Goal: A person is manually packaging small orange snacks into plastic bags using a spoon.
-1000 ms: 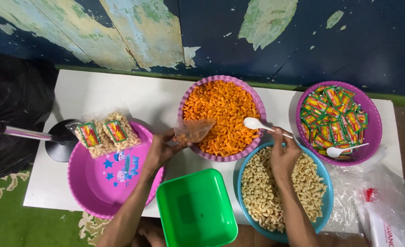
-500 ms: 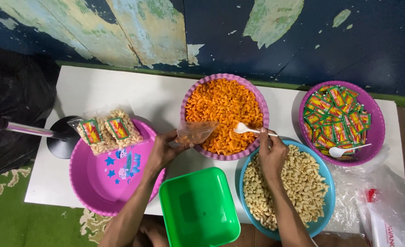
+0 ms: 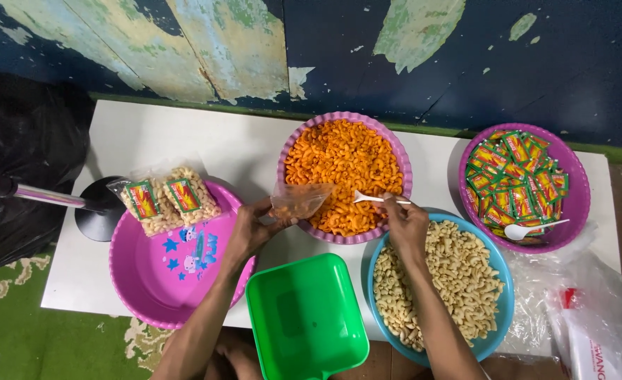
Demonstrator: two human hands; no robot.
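- Our left hand (image 3: pixel 251 229) pinches a small clear bag (image 3: pixel 298 200) open at the rim of the orange-snack bowl (image 3: pixel 344 174).
- Our right hand (image 3: pixel 404 224) grips a white spoon (image 3: pixel 373 200), tip over the snacks.
- We judge scooping is underway; loading the bag needs a steady mouth.

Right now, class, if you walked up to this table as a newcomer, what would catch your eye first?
The purple bowl heaped with bright orange snacks at the table's centre stands out first. Over it, the right hand holds a white spoon, while the left hand holds a small clear bag at its near rim. At right, another purple bowl holds green sachets.
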